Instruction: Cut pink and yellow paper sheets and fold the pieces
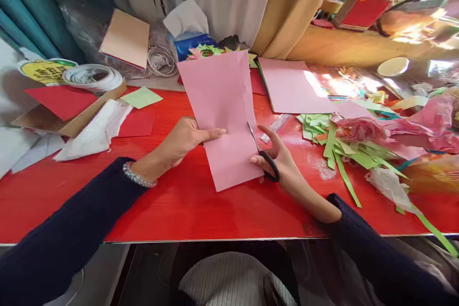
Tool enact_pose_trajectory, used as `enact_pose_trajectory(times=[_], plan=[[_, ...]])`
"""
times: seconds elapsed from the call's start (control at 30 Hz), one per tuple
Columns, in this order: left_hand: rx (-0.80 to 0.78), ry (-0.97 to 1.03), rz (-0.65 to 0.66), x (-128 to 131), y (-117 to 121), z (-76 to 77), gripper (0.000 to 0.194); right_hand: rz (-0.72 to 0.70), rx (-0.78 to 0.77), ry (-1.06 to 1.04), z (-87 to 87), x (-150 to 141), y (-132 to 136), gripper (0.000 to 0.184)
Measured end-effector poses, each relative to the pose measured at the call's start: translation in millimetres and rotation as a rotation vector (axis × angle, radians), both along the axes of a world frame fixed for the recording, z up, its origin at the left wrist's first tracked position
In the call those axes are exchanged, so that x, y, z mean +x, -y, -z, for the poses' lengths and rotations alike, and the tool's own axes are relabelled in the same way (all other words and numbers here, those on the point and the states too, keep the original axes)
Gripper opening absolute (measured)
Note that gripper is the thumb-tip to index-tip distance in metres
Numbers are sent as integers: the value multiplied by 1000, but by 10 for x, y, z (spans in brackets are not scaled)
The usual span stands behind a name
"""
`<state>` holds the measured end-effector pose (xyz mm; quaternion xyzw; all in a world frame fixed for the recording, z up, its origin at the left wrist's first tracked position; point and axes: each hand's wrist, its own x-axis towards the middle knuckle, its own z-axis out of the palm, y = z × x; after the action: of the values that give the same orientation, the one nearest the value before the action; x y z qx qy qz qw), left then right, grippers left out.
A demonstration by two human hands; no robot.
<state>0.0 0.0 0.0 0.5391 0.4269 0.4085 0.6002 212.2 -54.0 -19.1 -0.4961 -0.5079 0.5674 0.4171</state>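
A long sheet of pink paper [229, 91] is held up over the red table, tilted, with a crease across its lower half. My left hand [186, 138] pinches its left edge, thumb on top and fingers behind. My right hand [281, 160] holds black-handled scissors [268, 166] against the sheet's right side, thumb also on the paper. The index finger of that hand sticks out. The blades point up and away, lying over the paper near its right edge. Whether they have cut into it I cannot tell.
A stack of pink paper [296, 87] lies behind on the right, with a clear ruler [275, 128] near it. Green paper strips [337, 141] and crumpled pink paper [423, 124] crowd the right. At left stand a cardboard box [93, 110] and white tissue [96, 131].
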Motion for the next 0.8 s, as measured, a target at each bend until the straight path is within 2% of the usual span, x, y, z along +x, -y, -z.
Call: enact_pose_trajectory(times=[0.27,0.63,0.8], plan=[[-24,19,75,44,10,15,22,-4,-22,3,-15,26,6,87],[-44,31,61,38,-9,58,25,26,-10,-18,-47,-15,14,92],[-69,26,90,55,16,64,24,28,2,26,-34,6,17,87]])
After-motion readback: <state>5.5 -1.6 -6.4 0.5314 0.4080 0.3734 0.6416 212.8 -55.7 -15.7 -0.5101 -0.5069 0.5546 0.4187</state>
